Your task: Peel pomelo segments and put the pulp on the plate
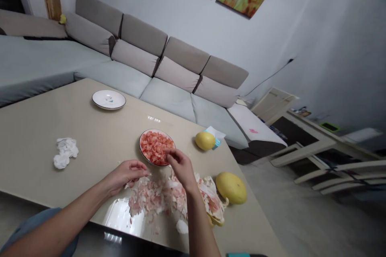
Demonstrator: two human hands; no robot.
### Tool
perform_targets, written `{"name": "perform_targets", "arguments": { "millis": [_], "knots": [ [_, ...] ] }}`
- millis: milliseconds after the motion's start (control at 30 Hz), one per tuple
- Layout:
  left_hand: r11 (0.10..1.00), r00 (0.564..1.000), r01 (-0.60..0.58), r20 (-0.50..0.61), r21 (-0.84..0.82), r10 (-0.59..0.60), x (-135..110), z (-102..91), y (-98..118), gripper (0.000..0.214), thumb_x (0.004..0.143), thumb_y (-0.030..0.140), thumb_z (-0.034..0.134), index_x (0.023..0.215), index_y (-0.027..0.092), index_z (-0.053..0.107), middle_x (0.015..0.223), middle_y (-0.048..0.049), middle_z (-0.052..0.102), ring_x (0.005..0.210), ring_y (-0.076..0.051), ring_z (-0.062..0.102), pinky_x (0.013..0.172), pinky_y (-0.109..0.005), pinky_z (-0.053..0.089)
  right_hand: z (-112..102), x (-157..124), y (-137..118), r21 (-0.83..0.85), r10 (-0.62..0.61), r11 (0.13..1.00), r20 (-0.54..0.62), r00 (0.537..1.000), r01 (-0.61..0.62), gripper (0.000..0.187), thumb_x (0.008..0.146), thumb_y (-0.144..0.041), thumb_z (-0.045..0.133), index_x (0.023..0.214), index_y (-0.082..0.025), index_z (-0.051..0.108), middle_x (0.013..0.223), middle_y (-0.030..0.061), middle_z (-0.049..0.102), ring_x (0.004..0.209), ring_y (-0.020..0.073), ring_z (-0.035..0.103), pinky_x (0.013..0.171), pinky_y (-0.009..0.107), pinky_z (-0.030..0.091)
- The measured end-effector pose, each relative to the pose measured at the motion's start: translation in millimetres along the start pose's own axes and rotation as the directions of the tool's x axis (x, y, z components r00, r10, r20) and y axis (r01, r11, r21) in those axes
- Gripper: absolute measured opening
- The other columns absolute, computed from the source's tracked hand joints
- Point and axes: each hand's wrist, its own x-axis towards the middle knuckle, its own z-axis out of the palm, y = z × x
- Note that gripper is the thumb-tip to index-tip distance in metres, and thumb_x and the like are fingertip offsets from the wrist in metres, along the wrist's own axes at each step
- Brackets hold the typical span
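Observation:
A round plate (144,156) filled with red-pink fruit pieces (153,146) stands on the beige table (90,136). My right hand (181,164) reaches over the plate's near rim, fingers pinched together above the pieces; what they hold is too small to name. My left hand (128,172) rests just left of the plate with its fingers curled, touching pale scraps at the edge of a pile of pink and white peel membranes (157,198). Thick rind pieces (214,202) lie at the pile's right.
A whole yellow pomelo (231,187) lies near the right table edge, a smaller yellow fruit (205,140) behind it by a paper. An empty white plate (109,99) sits far left, crumpled tissue (64,152) nearer. A grey sofa (169,76) runs behind the table.

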Motion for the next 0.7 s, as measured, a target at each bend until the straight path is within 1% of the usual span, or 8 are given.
{"name": "perform_targets", "arguments": {
  "millis": [67, 133, 233, 333, 433, 467, 567, 700],
  "knots": [
    [1.0, 1.0, -0.005, -0.009, -0.023, 0.005, 1, -0.2, 2, 0.04, 0.063, 0.041, 0.082, 0.087, 0.013, 0.065, 0.068, 0.0035, 0.052, 0.054, -0.007, 0.036, 0.044, -0.02, 0.018, 3, 23, -4, -0.047, -0.06, 0.997, -0.014, 0.998, 0.059, 0.026, 0.075, -0.026, 0.063, 0.099, -0.022, 0.072, 0.109, 0.005, 0.071, 0.108, 0.0223, 0.061, 0.102, 0.038, 0.041],
    [0.999, 1.0, -0.006, -0.016, -0.049, 0.006, 1, -0.3, 4, 0.041, 0.062, 0.041, 0.083, 0.085, 0.013, 0.064, 0.065, 0.005, 0.049, 0.053, -0.006, 0.034, 0.044, -0.021, 0.017, 7, 37, -6, -0.082, -0.092, 0.993, -0.03, 0.995, 0.089, 0.028, 0.073, -0.023, 0.064, 0.1, -0.024, 0.073, 0.115, 0.0039, 0.07, 0.116, 0.023, 0.057, 0.108, 0.039, 0.035],
    [0.996, 1.0, -0.005, -0.01, -0.086, 0.004, 1, -0.4, 7, 0.042, 0.061, 0.042, 0.084, 0.083, 0.013, 0.063, 0.067, 0.0045, 0.05, 0.051, -0.005, 0.033, 0.044, -0.021, 0.015, 9, 38, -5, -0.107, -0.096, 0.991, -0.099, 0.99, 0.086, 0.024, 0.079, -0.026, 0.059, 0.098, -0.022, 0.073, 0.112, 0.0058, 0.071, 0.113, 0.0237, 0.059, 0.106, 0.041, 0.038],
    [0.996, 1.0, -0.008, -0.005, -0.088, 0.007, 0, 0.3, 8, 0.043, 0.06, 0.043, 0.084, 0.083, 0.013, 0.063, 0.07, 0.0033, 0.053, 0.051, -0.004, 0.032, 0.044, -0.021, 0.015, 11, 14, -5, -0.096, -0.069, 0.994, -0.121, 0.99, 0.058, 0.025, 0.084, -0.035, 0.057, 0.095, -0.019, 0.073, 0.103, 0.0078, 0.072, 0.097, 0.0234, 0.065, 0.091, 0.039, 0.049],
    [0.997, 1.0, -0.026, 0.003, -0.071, 0.026, -2, 2.6, 7, 0.043, 0.062, 0.045, 0.083, 0.084, 0.014, 0.064, 0.073, 0.0022, 0.054, 0.052, -0.005, 0.034, 0.045, -0.02, 0.017, 15, -25, -4, -0.046, -0.004, 0.999, -0.017, 1.0, 0.004, 0.031, 0.084, -0.043, 0.061, 0.101, -0.02, 0.073, 0.096, 0.0068, 0.073, 0.079, 0.021, 0.067, 0.07, 0.033, 0.055],
    [0.997, 0.999, -0.032, 0.01, -0.064, 0.032, -3, 3.8, 7, 0.043, 0.062, 0.045, 0.083, 0.085, 0.014, 0.063, 0.073, 0.002, 0.055, 0.053, -0.005, 0.034, 0.045, -0.02, 0.017, 18, -38, -3, 0.001, 0.051, 0.999, 0.036, 0.998, -0.051, 0.033, 0.083, -0.044, 0.063, 0.104, -0.02, 0.072, 0.096, 0.0068, 0.073, 0.078, 0.0206, 0.067, 0.068, 0.032, 0.055],
    [0.999, 0.999, -0.03, 0.036, -0.028, 0.031, -7, 8.5, 3, 0.044, 0.063, 0.046, 0.082, 0.087, 0.014, 0.063, 0.071, 0.0019, 0.056, 0.052, -0.006, 0.035, 0.045, -0.019, 0.018, 27, -67, 0, 0.068, 0.115, 0.991, 0.058, 0.992, -0.119, 0.034, 0.081, -0.043, 0.068, 0.108, -0.022, 0.071, 0.099, 0.0071, 0.071, 0.082, 0.0207, 0.066, 0.072, 0.032, 0.054],
    [0.996, 0.998, -0.056, 0.044, 0.074, 0.053, -10, 14.4, -3, 0.04, 0.065, 0.043, 0.081, 0.086, 0.014, 0.064, 0.074, -0.0002, 0.061, 0.057, -0.009, 0.046, 0.049, -0.019, 0.028, 34, -80, 2, 0.019, 0.022, 1.0, -0.003, 1.0, -0.022, 0.015, 0.083, -0.033, 0.066, 0.091, -0.022, 0.074, 0.09, 0.0059, 0.069, 0.08, 0.0198, 0.064, 0.069, 0.029, 0.051]
  ]
}}
